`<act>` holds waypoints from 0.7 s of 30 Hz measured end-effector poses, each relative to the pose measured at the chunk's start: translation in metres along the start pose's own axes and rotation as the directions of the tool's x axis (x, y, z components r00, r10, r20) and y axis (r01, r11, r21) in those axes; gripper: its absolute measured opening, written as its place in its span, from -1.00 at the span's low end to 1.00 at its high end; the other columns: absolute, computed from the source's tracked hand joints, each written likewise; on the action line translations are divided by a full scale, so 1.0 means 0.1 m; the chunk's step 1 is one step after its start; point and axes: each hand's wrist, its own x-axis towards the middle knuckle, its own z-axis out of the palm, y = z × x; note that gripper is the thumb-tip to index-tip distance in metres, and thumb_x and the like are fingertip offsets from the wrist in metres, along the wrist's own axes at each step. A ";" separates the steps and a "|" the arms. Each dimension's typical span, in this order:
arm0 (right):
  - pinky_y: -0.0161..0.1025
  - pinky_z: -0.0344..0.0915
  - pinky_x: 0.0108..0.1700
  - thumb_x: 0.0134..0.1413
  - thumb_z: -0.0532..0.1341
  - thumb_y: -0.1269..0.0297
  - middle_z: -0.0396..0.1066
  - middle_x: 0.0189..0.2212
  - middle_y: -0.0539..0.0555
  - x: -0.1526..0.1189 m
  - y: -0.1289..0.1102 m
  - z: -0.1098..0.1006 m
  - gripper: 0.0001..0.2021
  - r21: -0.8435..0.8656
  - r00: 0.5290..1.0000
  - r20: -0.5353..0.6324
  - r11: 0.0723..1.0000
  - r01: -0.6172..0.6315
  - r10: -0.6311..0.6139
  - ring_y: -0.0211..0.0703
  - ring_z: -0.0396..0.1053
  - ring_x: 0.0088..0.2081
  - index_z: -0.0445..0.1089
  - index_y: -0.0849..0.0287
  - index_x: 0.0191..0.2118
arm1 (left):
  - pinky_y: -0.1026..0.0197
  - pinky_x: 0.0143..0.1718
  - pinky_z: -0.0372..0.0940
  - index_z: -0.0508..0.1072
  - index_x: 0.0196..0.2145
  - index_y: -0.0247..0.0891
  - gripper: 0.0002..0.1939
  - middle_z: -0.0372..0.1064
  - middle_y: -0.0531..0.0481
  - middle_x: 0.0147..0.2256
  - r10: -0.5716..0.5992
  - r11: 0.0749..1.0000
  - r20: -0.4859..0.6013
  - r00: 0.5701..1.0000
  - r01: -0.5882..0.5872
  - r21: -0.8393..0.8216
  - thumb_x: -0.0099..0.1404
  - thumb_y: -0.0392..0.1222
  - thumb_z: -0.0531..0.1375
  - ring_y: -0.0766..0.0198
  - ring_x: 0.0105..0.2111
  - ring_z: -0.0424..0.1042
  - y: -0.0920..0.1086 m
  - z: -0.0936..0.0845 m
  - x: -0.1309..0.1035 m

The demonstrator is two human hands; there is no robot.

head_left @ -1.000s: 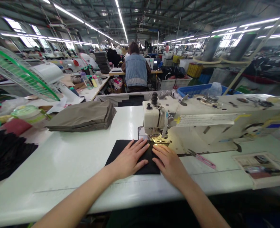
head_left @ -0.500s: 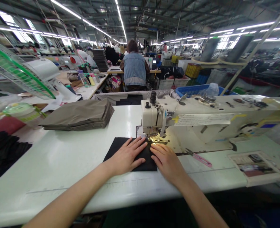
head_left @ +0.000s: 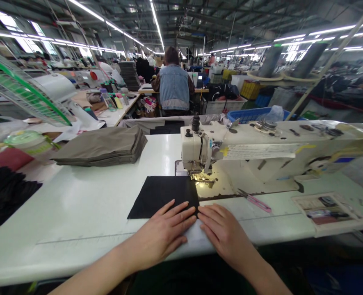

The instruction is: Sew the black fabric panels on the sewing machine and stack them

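Observation:
A black fabric piece (head_left: 163, 196) lies flat on the pale table, its upper right corner by the lit presser foot of the sewing machine (head_left: 196, 151). My left hand (head_left: 165, 229) rests with spread fingers on the fabric's lower right part. Beside it, my right hand (head_left: 224, 229) has its fingers close together, with the fingertips at the fabric's lower right corner. Whether the right fingertips pinch the edge is too small to tell.
Pink-handled snips (head_left: 258, 203) and a tray of small tools (head_left: 330, 213) lie to the right. A stack of grey-brown fabric (head_left: 99, 145) sits at the back left, near a green-rimmed fan (head_left: 27, 88). Ahead, a person in a denim vest (head_left: 174, 88) sits facing away.
Both hands have moved back toward the table's front edge, away from the presser foot. More of the black fabric is uncovered, and it lies slightly farther left.

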 end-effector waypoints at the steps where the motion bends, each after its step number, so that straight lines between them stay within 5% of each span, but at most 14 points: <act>1: 0.04 0.30 0.18 0.37 0.10 0.36 0.48 0.05 0.14 0.02 0.01 0.00 -0.73 -0.003 1.000 0.000 1.000 0.002 -0.002 -0.01 0.37 0.06 0.42 0.22 0.09 | -0.08 0.40 -0.14 0.03 0.40 -0.06 -0.42 0.05 0.00 0.37 0.000 1.000 -0.007 1.000 0.000 0.001 0.50 -0.10 0.05 0.09 0.38 0.00 -0.02 0.00 0.01; 21: -0.03 0.32 -0.09 0.29 0.21 0.35 0.46 -0.16 0.12 0.78 0.41 0.13 -0.82 -0.203 0.985 0.050 0.967 -0.153 0.167 0.03 0.37 -0.14 0.50 0.11 -0.05 | -0.13 0.38 -0.13 0.23 0.31 -0.04 -0.52 0.11 -0.02 0.35 -0.122 0.993 -0.035 0.992 0.122 0.005 0.51 0.05 0.00 0.11 0.38 0.02 -0.85 -0.12 0.49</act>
